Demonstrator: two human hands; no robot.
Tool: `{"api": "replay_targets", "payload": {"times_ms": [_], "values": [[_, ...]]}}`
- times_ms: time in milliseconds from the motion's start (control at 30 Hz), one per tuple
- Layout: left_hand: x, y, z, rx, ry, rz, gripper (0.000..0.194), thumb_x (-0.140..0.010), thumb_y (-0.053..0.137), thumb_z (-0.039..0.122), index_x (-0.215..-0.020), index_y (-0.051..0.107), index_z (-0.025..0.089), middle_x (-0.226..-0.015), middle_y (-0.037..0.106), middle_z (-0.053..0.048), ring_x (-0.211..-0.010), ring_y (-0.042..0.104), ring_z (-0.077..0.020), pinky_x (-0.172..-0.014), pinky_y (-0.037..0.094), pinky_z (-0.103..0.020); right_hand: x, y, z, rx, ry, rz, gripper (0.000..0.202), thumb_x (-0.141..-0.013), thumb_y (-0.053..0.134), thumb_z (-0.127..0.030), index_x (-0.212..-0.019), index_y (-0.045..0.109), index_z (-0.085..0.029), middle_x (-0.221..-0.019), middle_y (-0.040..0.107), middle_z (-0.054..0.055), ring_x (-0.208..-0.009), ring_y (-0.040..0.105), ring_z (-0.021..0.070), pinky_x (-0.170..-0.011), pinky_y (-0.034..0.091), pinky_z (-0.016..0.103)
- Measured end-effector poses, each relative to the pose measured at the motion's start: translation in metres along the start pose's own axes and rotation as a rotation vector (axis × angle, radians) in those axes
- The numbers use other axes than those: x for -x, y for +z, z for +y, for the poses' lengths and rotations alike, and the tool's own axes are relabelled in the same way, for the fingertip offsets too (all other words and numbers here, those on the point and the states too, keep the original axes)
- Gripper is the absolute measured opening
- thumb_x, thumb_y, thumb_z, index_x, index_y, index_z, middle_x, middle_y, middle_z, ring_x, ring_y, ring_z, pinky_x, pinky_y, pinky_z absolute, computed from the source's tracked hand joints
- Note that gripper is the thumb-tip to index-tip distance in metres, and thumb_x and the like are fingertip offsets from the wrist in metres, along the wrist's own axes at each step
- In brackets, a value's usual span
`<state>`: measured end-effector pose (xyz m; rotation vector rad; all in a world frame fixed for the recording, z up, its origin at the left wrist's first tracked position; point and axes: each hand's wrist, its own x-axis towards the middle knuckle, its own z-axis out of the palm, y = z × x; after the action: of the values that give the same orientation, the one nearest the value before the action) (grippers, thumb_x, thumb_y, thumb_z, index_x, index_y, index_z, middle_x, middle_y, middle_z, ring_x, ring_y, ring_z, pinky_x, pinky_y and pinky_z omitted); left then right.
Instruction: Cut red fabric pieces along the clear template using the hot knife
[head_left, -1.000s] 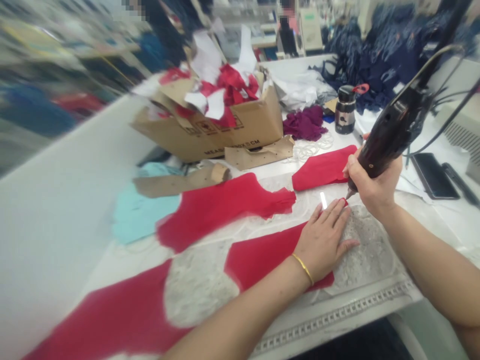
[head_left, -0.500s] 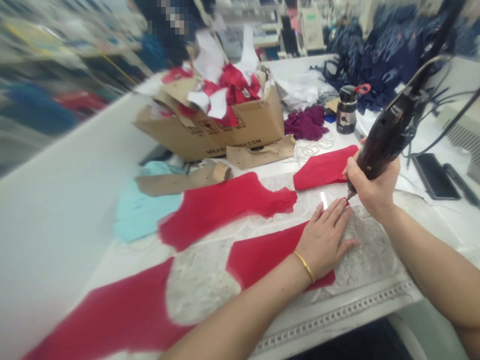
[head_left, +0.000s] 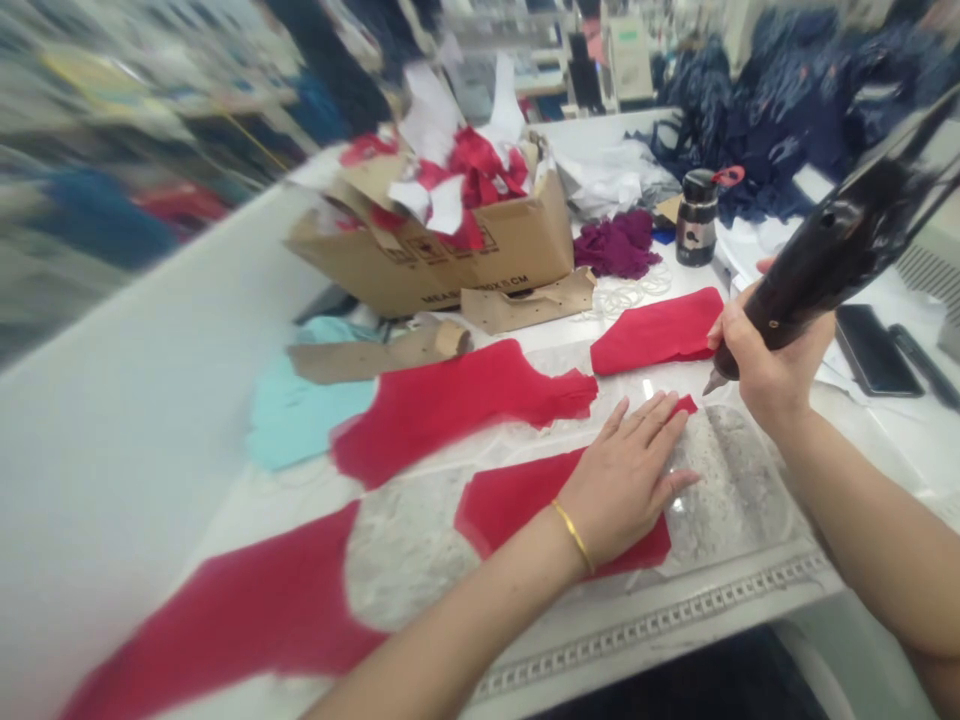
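My left hand (head_left: 622,478) lies flat, fingers stretched out, on a red fabric piece (head_left: 517,495) near the table's front edge. A small red corner (head_left: 684,404) of fabric shows past its fingertips. In my right hand (head_left: 780,365) is a thick black corded hand tool (head_left: 817,255), gripped round its lower body. Its pointed metal tip (head_left: 716,381) is just right of that corner and appears lifted off it. Another red piece (head_left: 656,330) lies behind the tip. Further left are a notched red piece (head_left: 450,405) and a larger, blurred one (head_left: 247,605).
A cardboard box (head_left: 450,265) full of red and white scraps stands at the back. Brown card strips (head_left: 375,358), light-blue fabric (head_left: 300,410), a dark bottle (head_left: 696,220) and a phone (head_left: 877,350) lie around. A measuring tape (head_left: 660,620) runs along the front edge.
My right hand has drawn the tool up and to the right, its tip leaving the fabric corner. My left hand has slid slightly left and stays flat on the red piece.
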<state>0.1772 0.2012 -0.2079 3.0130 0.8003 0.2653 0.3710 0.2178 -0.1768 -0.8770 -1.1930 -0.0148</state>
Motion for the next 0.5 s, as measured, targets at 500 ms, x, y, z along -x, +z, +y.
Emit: {"api": "replay_targets", "payload": {"times_ms": [500], "values": [[0.039,0.01,0.001,-0.076,0.055,0.093,0.071,-0.107,0.019,0.059,-0.15,0.044,0.008,-0.158,0.038,-0.011,-0.147,0.038,-0.0246,-0.12,0.037,-0.045,0.01,0.001,-0.002,-0.244,0.038,0.082,0.034,-0.078,0.074,-0.022,-0.104,0.052,-0.019,-0.073,0.058,0.001,-0.059,0.058,0.0158,-0.057,0.051,0.034]]}}
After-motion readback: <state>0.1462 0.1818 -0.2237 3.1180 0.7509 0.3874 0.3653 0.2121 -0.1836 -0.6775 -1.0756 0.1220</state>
